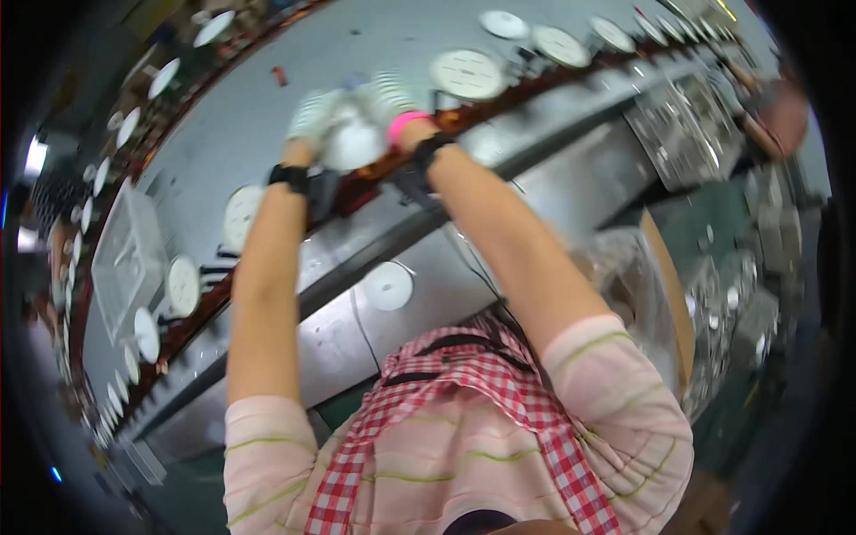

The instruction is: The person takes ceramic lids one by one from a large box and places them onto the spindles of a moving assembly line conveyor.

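Observation:
In striped white gloves, my left hand (312, 116) and my right hand (390, 96) reach far forward over the line. A white round piece (353, 146) lies between them, with my hands closed around its sides and far edge. Motion blurs the fingers and the piece's details. My right wrist has a pink band (407, 126), and both wrists carry dark straps. Right of my hands, a white disc with slots (468, 74) sits on the line. Another white disc (241, 218) is beside my left forearm.
More white discs (560, 46) follow the curved line both ways. A clear plastic bin (129, 254) stands at left. One white disc (389, 285) lies on the metal ledge before me. At right are a tray of parts (685, 129), an open carton (667, 303) and another person (777, 116).

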`<state>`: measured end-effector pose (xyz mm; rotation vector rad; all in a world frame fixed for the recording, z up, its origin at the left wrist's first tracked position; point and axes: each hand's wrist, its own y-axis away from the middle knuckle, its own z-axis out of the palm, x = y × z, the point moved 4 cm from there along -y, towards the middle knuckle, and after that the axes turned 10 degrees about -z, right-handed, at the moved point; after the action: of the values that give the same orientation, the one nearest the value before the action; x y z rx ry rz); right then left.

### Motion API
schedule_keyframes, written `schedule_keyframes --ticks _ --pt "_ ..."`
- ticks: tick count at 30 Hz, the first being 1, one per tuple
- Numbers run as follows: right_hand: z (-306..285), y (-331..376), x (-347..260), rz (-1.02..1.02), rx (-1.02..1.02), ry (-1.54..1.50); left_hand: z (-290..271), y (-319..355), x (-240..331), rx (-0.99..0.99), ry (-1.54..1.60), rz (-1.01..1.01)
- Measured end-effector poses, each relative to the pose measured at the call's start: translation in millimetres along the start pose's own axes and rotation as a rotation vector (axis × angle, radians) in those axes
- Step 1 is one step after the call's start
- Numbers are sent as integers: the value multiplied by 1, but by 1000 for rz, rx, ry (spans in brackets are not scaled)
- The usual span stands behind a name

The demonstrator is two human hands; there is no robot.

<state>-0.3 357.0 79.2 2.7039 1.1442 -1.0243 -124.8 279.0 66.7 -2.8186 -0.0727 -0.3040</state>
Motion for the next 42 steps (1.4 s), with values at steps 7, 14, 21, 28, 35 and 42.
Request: schedule_keyframes --ticks 7,14,21,28,35,42 --pt "-23 154 -38 -401 -210 -777 -12 59 -132 22 191 -384" --pt "-121 402 177 581 693 -166 -78 133 -22 539 110 -519" --pt "-51 513 324 931 -40 463 -54 182 75 301 295 -428" --pt "-35 556 363 1037 -466 639 -15 212 108 -77 582 -455" --pt "-105 545 263 782 499 163 -4 198 113 -233 716 -563" --pt "-151 435 71 393 970 -1228 -17 152 227 -611 1189 -118"
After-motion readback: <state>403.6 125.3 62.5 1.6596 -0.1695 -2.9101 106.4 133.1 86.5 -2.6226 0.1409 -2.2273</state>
